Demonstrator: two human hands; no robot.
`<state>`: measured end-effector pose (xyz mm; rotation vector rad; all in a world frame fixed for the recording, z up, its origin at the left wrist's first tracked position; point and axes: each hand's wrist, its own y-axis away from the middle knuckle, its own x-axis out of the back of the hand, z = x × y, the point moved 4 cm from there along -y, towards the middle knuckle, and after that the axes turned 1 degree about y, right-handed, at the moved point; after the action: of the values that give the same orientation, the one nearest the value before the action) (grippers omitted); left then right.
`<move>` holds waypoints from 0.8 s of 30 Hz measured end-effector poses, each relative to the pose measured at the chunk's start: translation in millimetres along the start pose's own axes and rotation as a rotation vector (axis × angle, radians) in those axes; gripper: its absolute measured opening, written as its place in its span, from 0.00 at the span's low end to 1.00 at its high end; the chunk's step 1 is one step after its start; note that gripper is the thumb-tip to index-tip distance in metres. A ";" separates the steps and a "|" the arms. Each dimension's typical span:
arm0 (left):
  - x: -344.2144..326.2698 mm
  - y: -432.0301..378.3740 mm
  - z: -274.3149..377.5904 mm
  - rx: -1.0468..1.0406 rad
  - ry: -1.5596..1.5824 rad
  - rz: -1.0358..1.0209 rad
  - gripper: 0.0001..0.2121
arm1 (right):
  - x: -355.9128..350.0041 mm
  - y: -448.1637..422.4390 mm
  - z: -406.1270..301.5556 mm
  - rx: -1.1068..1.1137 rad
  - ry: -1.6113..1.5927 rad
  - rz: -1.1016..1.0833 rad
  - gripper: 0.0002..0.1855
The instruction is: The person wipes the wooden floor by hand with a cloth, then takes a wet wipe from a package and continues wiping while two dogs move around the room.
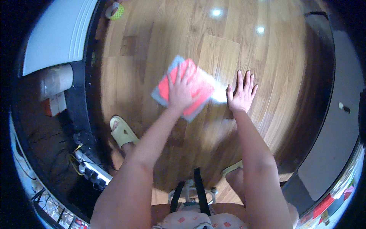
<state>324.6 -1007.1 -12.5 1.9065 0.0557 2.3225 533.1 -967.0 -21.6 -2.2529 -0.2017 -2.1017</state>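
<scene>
My left hand (180,93) lies with its fingers spread on a pink cloth (203,83). The fingers do not visibly grip it. Beneath the pink layer, grey-blue edges (156,96) stick out; I cannot tell if they belong to the same cloth or to a second one. Both layers lie flat on the wood-plank floor (220,54). To the right of the cloth, apart from it, my right hand (242,97) is set palm down on the bare floor with fingers apart, holding nothing.
A roll of tape (115,11) sits at the far left. Slippers (123,132) are on my feet. Along the left stand a dark furniture frame (78,103) and a power strip (94,169) with plugs; a grey panel (323,137) runs along the right. A wheeled stool base (188,190) is below me.
</scene>
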 end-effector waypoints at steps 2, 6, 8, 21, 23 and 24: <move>6.4 -68.3 -24.3 0.039 -0.008 0.171 0.33 | 1.0 1.1 3.0 0.001 0.003 0.010 0.34; 16.1 -162.8 -135.6 0.164 0.018 0.495 0.32 | 2.5 2.5 -8.0 0.028 -0.028 0.024 0.34; 23.6 -172.7 -217.4 0.470 -0.119 0.335 0.37 | 1.3 1.9 -11.1 0.023 -0.028 0.003 0.34; -44.1 -11.8 24.5 0.171 -0.227 -0.306 0.34 | 2.5 -0.5 4.4 0.001 -0.011 0.003 0.34; -39.3 56.3 78.9 -0.071 0.277 -0.101 0.35 | 1.8 -0.3 2.1 0.008 -0.010 0.008 0.34; -36.8 78.6 89.1 -0.217 0.299 -0.219 0.36 | 3.1 -0.3 2.7 0.008 -0.003 0.009 0.34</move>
<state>412.3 -1094.7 -21.6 1.3714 0.0381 2.3331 535.9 -966.2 -18.8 -2.2488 -0.1995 -2.0899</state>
